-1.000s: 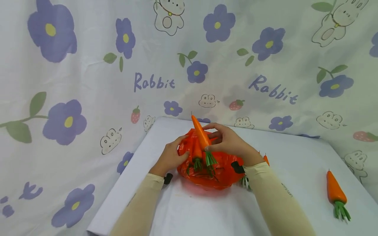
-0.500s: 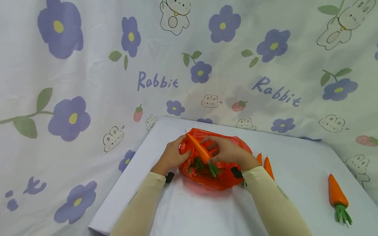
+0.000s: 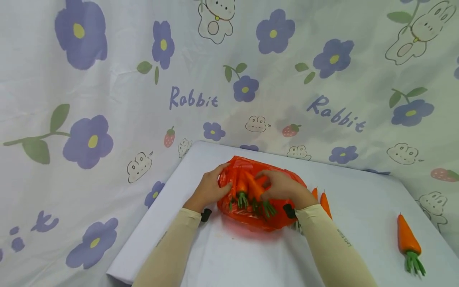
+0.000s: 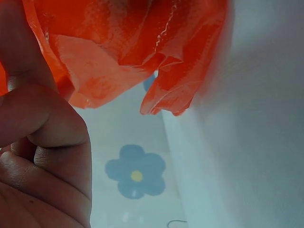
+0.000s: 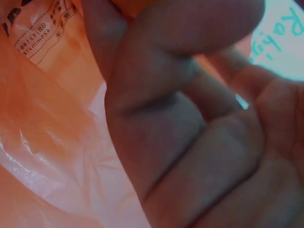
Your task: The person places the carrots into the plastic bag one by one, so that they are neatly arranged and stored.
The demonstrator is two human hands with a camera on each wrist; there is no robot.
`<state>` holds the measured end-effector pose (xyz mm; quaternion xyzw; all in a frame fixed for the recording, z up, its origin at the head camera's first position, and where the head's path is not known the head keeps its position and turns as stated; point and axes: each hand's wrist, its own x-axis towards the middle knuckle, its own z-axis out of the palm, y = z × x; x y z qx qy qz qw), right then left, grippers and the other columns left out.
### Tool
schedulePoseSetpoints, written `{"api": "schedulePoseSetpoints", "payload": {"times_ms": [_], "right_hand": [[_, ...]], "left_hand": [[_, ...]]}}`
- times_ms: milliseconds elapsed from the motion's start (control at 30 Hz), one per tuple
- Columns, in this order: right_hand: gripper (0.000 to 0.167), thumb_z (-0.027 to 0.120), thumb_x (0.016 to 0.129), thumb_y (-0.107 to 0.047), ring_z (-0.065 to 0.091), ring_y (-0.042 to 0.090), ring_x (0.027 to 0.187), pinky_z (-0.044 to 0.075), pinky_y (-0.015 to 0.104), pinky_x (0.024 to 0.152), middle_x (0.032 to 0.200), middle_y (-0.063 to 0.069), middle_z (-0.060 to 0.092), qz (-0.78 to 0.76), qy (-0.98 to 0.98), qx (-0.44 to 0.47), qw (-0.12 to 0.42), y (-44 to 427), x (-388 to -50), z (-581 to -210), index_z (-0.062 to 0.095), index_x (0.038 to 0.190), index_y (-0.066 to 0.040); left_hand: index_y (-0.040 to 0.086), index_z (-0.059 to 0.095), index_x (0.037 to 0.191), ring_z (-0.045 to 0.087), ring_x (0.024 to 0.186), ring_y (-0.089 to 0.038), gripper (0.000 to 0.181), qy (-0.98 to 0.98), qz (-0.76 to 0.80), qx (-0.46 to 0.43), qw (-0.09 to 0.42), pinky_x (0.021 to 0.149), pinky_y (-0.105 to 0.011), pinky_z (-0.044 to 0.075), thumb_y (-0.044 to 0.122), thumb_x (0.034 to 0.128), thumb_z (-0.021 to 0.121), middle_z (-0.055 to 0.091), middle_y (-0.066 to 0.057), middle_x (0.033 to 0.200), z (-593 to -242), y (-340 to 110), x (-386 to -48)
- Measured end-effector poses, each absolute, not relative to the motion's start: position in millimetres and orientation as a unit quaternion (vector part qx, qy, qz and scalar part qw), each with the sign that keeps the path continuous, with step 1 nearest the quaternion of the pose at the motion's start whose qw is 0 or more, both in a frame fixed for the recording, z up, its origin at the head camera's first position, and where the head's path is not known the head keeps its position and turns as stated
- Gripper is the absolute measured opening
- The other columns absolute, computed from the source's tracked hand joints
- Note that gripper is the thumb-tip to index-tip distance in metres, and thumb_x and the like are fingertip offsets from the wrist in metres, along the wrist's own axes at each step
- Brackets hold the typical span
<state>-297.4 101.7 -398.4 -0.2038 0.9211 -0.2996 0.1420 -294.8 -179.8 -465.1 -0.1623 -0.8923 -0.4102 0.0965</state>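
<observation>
A red plastic bag [image 3: 283, 181] lies with its mouth spread on the white table. Several orange carrots with green tops lie inside, one carrot [image 3: 242, 184] near the middle. My left hand [image 3: 209, 191] grips the bag's left rim; in the left wrist view its curled fingers [image 4: 42, 114] meet the red film. My right hand [image 3: 281, 185] is over the bag's right part, thumb and fingers at the thick end of a slanted carrot [image 3: 254, 187]. In the right wrist view the curled fingers hide most of that carrot, and printed film shows beside them.
Right of the bag, two carrots [image 3: 325, 204] lie partly behind the right forearm. Another carrot [image 3: 408, 235] rests alone at the far right of the white table [image 3: 358, 191]. A flower-and-rabbit-printed cloth [image 3: 229, 59] hangs behind and at the left.
My right hand has lowered the slanted carrot from above the bag into its mouth, shifting slightly right. My left hand keeps its hold on the rim.
</observation>
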Motion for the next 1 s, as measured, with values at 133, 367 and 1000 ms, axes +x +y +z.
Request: {"api": "schedulePoseSetpoints", "payload": {"times_ms": [133, 367, 1000], "right_hand": [[0.065, 0.090, 0.082, -0.021, 0.066, 0.023, 0.109, 0.059, 0.044, 0.089, 0.118, 0.003, 0.070, -0.301, 0.933, -0.162, 0.115, 102.2, -301.8, -404.1, 0.063, 0.142, -0.020], [0.065, 0.091, 0.084, -0.027, 0.067, 0.030, 0.114, 0.060, 0.045, 0.091, 0.125, 0.010, 0.070, -0.311, 0.936, -0.132, 0.097, 109.3, -308.0, -414.3, 0.064, 0.142, -0.014], [0.079, 0.096, 0.073, -0.047, 0.069, 0.028, 0.104, 0.056, 0.050, 0.098, 0.114, 0.009, 0.074, -0.304, 0.948, -0.060, 0.066, 114.9, -317.0, -432.3, 0.068, 0.134, -0.006]], "left_hand": [[0.026, 0.047, 0.159, 0.063, 0.123, -0.029, 0.073, -0.893, -0.409, -0.164, 0.091, 0.105, -0.051, 0.053, 0.031, 0.0921, 0.076, 0.065, -0.010, 0.140, -465.3, -178.5, -294.2], [0.027, 0.047, 0.159, 0.062, 0.125, -0.028, 0.073, -0.891, -0.409, -0.174, 0.086, 0.106, -0.049, 0.053, 0.030, 0.0922, 0.075, 0.063, -0.010, 0.143, -466.4, -177.8, -294.8], [0.030, 0.047, 0.158, 0.062, 0.127, -0.026, 0.073, -0.890, -0.413, -0.174, 0.081, 0.105, -0.051, 0.053, 0.030, 0.0913, 0.077, 0.063, -0.005, 0.143, -467.7, -179.2, -296.2]]}}
